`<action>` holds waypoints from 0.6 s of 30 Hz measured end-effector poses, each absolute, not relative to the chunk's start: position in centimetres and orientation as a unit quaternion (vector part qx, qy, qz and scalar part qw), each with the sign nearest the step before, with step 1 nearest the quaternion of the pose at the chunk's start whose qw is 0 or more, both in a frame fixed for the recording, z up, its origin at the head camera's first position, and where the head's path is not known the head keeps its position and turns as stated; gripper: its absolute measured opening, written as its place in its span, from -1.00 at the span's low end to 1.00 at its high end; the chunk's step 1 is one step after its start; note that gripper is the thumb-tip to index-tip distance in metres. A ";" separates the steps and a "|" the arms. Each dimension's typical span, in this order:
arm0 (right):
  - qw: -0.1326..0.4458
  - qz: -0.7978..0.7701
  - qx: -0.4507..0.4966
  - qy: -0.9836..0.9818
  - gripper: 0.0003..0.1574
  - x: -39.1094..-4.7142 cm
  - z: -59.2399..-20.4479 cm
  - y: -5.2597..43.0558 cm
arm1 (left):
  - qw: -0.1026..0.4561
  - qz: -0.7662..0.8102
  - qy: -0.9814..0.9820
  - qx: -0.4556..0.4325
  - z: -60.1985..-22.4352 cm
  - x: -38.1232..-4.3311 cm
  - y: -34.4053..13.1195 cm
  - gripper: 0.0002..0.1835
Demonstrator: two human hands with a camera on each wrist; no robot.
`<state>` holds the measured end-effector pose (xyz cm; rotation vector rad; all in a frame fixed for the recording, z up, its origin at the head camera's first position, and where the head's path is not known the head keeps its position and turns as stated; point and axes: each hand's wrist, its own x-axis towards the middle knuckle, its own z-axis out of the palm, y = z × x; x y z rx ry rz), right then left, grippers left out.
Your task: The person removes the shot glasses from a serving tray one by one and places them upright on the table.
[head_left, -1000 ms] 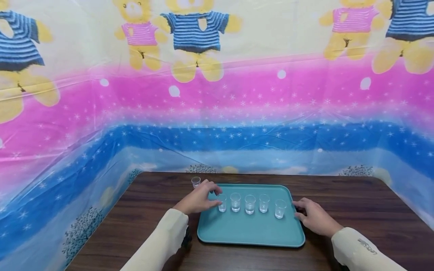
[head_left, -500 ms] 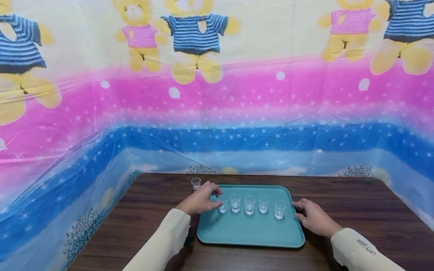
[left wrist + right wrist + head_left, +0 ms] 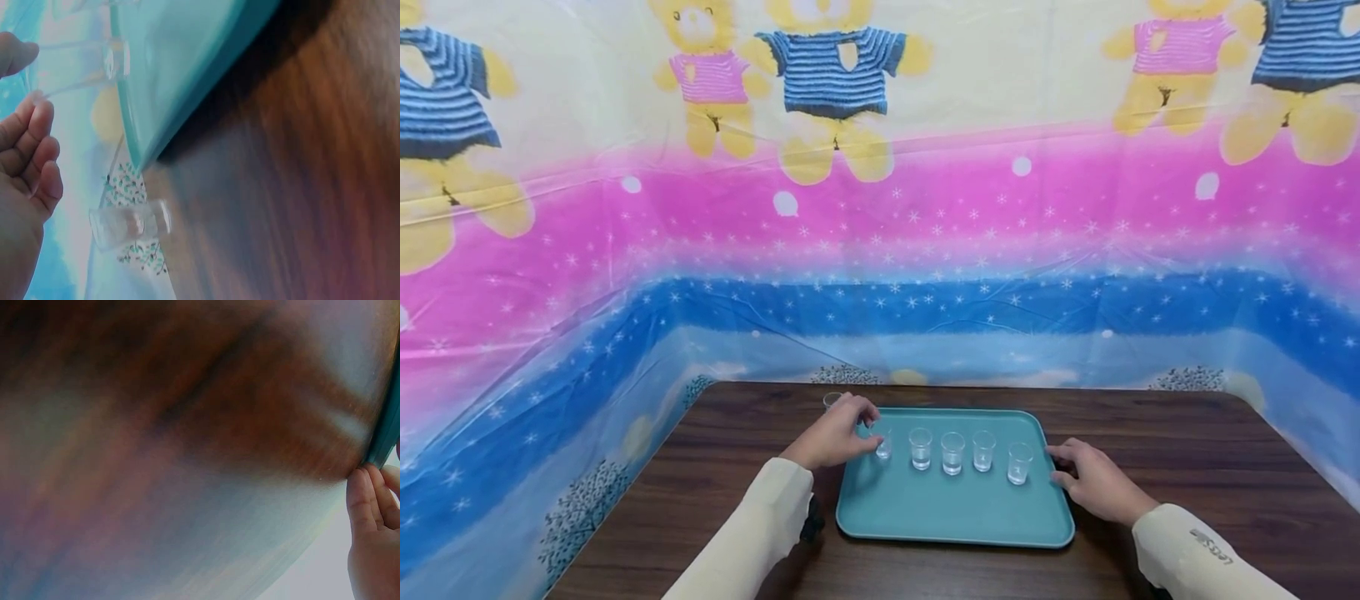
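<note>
My left hand (image 3: 837, 433) is at the left side of a teal tray (image 3: 955, 517). Its thumb and index finger pinch a small clear shot glass (image 3: 81, 62) near the rim, while the other fingers curl loosely. In the head view that glass is partly hidden by the fingers. Several more shot glasses, one of them at the row's right end (image 3: 1019, 463), stand upright in a row across the tray. My right hand (image 3: 1101, 482) touches the tray's right edge, its fingers fairly straight against the rim (image 3: 384, 425).
Another shot glass (image 3: 130, 225) stands on the dark wooden table (image 3: 722, 467), off the tray's far left corner; my left hand mostly covers it in the head view. A printed cloth with bears (image 3: 880, 308) hangs behind the table and along its sides.
My left hand has shifted slightly left and away from me, taking the pinched shot glass with it, farther from the row. The right hand and the tray stay in place.
</note>
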<state>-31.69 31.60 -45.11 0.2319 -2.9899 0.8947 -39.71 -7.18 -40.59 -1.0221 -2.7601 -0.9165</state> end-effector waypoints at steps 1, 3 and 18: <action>0.006 0.285 0.075 -0.956 -0.45 -31.7 -45.1 31.6 | 0.037 -0.299 -0.897 -0.323 -40.6 -39.8 -7.4 -0.71; 0.006 0.282 0.075 -0.956 -0.45 -31.7 -45.1 31.7 | 0.049 -0.299 -0.903 -0.304 -40.4 -40.0 -8.0 -0.72; 0.003 0.286 0.075 -0.955 -0.46 -31.6 -45.1 31.5 | 0.085 -0.308 -0.928 -0.191 -40.4 -41.0 -12.1 -0.76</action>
